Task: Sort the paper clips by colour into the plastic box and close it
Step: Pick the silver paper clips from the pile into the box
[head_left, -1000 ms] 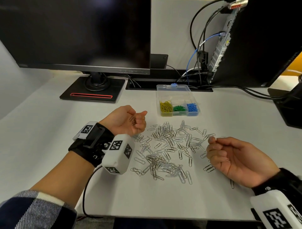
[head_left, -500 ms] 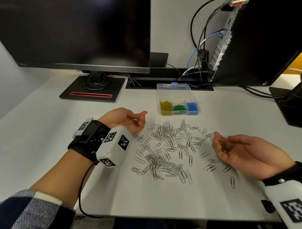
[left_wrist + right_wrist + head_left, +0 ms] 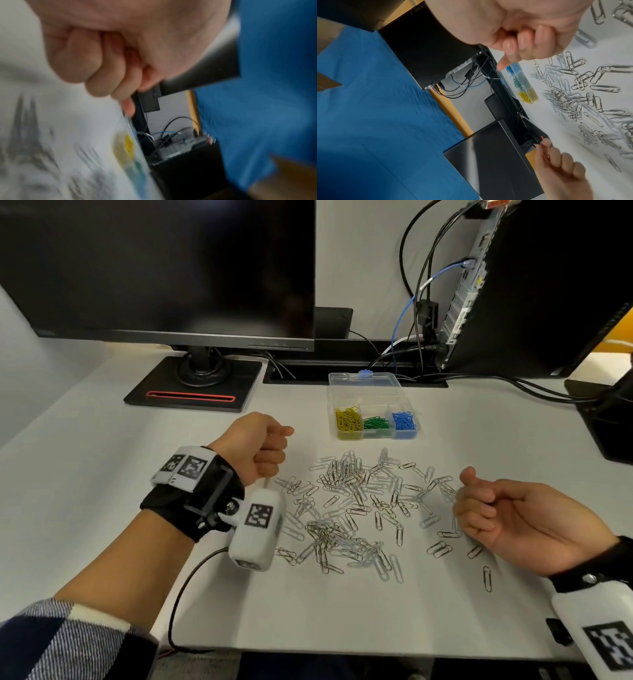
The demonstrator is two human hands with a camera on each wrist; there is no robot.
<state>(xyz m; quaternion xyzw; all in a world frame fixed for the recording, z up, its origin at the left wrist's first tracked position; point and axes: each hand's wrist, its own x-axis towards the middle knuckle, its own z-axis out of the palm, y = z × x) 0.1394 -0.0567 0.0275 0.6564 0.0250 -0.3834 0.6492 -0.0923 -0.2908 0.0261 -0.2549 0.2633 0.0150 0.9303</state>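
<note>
My left grip (image 3: pixel 262 445) is curled into a fist; whether it holds clips I cannot tell. My right grip (image 3: pixel 507 517) curls loosely, contents unclear. Silver paper clips (image 3: pixel 356 508) lie mid-worktop (image 3: pixel 102 474); the plastic box (image 3: pixel 371 405) sits open toward the far edge.

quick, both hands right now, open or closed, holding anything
Left hand: fingers curled into a fist; no clips visible inside, so contents cannot be told.
Right hand: palm up, fingers curled in; whether it holds clips cannot be told.
</note>
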